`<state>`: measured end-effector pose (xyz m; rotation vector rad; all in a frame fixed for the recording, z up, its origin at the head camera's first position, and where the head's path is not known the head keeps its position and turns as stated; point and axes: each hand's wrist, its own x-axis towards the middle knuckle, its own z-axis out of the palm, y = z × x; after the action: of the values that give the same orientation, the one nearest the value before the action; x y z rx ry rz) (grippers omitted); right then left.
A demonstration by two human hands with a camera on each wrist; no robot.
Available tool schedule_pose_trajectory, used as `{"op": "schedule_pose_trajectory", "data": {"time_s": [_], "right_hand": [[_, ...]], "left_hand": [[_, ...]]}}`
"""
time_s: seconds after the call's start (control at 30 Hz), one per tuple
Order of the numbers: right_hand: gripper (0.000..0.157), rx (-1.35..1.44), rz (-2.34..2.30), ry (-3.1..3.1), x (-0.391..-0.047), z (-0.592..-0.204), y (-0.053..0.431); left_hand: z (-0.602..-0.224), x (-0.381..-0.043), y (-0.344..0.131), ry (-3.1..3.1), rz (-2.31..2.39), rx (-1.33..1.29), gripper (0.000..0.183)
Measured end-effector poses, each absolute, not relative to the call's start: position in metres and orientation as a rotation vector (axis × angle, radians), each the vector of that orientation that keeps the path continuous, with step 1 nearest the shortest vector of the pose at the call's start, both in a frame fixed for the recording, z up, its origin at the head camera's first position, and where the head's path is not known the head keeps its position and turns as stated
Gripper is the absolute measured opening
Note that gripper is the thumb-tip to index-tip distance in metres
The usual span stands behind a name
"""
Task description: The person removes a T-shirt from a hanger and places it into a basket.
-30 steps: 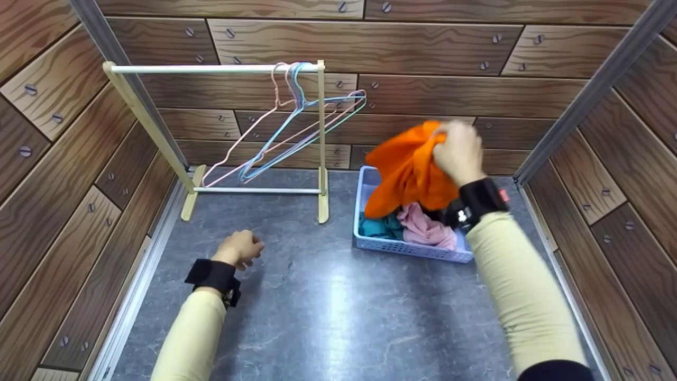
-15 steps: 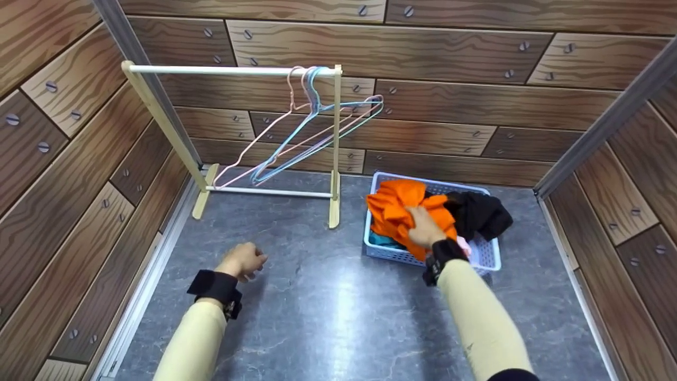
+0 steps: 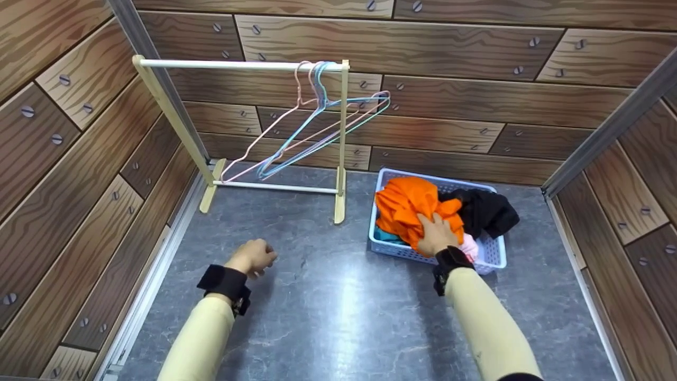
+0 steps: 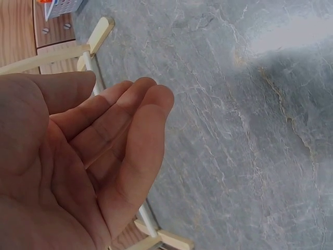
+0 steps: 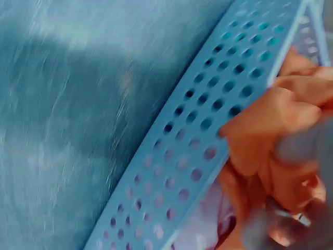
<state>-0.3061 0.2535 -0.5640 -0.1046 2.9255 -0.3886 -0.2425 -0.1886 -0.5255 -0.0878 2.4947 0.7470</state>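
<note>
In the head view, my right hand (image 3: 438,236) rests on a bunched orange garment (image 3: 410,203), fingers spread over its front. The garment lies in a pale blue perforated basket (image 3: 490,256). The right wrist view is blurred; it shows orange cloth (image 5: 255,130) between and around the fingers, beside the basket's wall (image 5: 208,99). A black garment (image 3: 484,211) hangs over the basket's right side. Teal cloth (image 3: 387,236) and pink cloth (image 3: 468,247) show below the orange one. My left hand (image 3: 254,256) hovers over the floor, fingers loosely curled, holding nothing.
A small wooden rack (image 3: 342,137) with a white top rail (image 3: 227,64) stands at the back left. Several pink and blue hangers (image 3: 296,135) hang at its right end. Wood-patterned walls (image 3: 449,47) enclose the grey floor (image 3: 317,296).
My right hand has lowered the orange garment from above the basket into it, and its fingers now lie spread there. The black garment has come into view. My left hand stays nearly still.
</note>
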Motion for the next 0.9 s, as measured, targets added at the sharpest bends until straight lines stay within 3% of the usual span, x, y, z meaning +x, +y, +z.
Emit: {"op": "schedule_pose_trajectory", "data": {"time_s": [0.13, 0.3, 0.43, 0.67, 0.9], "right_hand": [[0.079, -0.158, -0.55, 2.885, -0.298, -0.571, 0.251], [0.06, -0.274, -0.7, 2.92, -0.291, -0.582, 0.263], [0.058, -0.344, -0.765, 2.895, -0.291, -0.582, 0.279], [0.056, -0.215, -0.694, 2.931, -0.291, -0.574, 0.301], [0.058, -0.174, -0.607, 2.912, -0.289, -0.545, 0.288]], "left_hand": [[-0.526, -0.243, -0.19, 2.506, 0.746, -0.086, 0.03], [-0.527, -0.239, -0.19, 2.5, 0.767, -0.089, 0.029], [-0.527, -0.236, -0.189, 2.506, 0.743, -0.09, 0.026], [-0.526, -0.238, -0.182, 2.519, 0.715, -0.067, 0.025], [-0.517, -0.251, -0.168, 2.56, 0.649, -0.017, 0.028]]}}
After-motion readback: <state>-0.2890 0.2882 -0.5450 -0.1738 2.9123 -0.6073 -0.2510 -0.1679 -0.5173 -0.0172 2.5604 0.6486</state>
